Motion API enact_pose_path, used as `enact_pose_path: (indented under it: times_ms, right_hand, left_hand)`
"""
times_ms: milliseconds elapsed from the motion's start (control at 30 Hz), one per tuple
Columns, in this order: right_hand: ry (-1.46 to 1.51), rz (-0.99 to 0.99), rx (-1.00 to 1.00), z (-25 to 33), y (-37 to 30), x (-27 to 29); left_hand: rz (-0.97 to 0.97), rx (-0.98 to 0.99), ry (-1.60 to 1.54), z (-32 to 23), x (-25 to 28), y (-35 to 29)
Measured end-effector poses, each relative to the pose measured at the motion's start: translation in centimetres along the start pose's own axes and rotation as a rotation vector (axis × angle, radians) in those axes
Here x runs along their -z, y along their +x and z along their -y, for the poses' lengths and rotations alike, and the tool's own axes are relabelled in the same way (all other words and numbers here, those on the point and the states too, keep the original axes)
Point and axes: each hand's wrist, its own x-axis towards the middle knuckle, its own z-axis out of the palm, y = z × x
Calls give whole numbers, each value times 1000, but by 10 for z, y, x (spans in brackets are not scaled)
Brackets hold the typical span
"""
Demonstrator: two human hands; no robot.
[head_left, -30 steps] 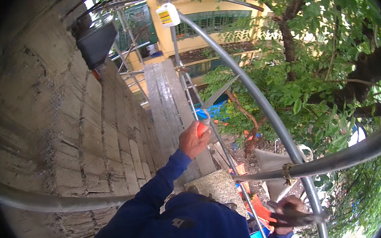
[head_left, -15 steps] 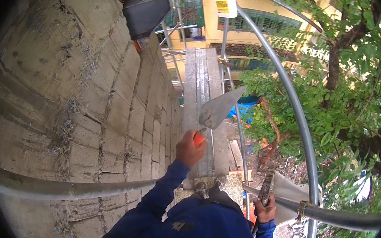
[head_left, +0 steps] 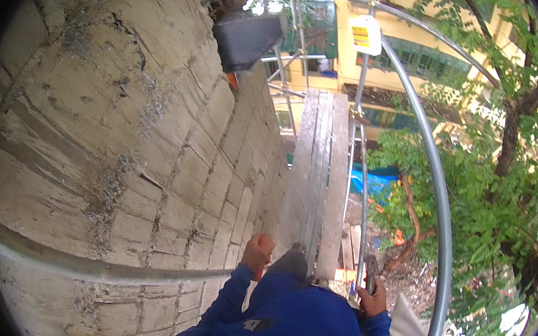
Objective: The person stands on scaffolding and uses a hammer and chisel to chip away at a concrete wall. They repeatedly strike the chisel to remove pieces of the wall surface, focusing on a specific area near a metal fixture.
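Note:
My left hand [head_left: 258, 251] is closed beside the block wall [head_left: 177, 178], low and close to my body. A bit of the trowel's orange handle [head_left: 260, 273] shows below the fist; its blade cannot be made out here. On the other side, my right hand [head_left: 373, 300] grips a dark, narrow tool [head_left: 371, 274] seen edge-on, perhaps a plastering float. That hand is just right of a thin scaffold pole [head_left: 361, 242]. Between my hands, my grey-trousered leg [head_left: 291, 262] reaches over the planks [head_left: 310, 178].
Rough mortar joints cross the wall at left, where a horizontal pipe [head_left: 104, 267] runs. A curved scaffold tube [head_left: 434, 164] guards the right, beside tree foliage [head_left: 472, 207] and ground far below. Ahead are a black tub [head_left: 246, 39] and a white jug [head_left: 365, 35].
My left hand has drawn back and down with the trowel, whose blade has left sight. One leg now shows forward over the planks. The surroundings have shifted rightward in view.

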Motion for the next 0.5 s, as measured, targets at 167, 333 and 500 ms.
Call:
enact_pose_path:
  times_ms: [167, 333, 500]
  right_hand:
    - [396, 84, 95, 142, 107, -13]
    - [381, 94, 133, 81, 221, -77]
    - [24, -38, 271, 116, 319, -111]
  left_hand:
    - [34, -67, -112, -58, -10, 67]
    - [27, -167, -38, -135, -15, 162]
    - [81, -142, -193, -195, -14, 266]
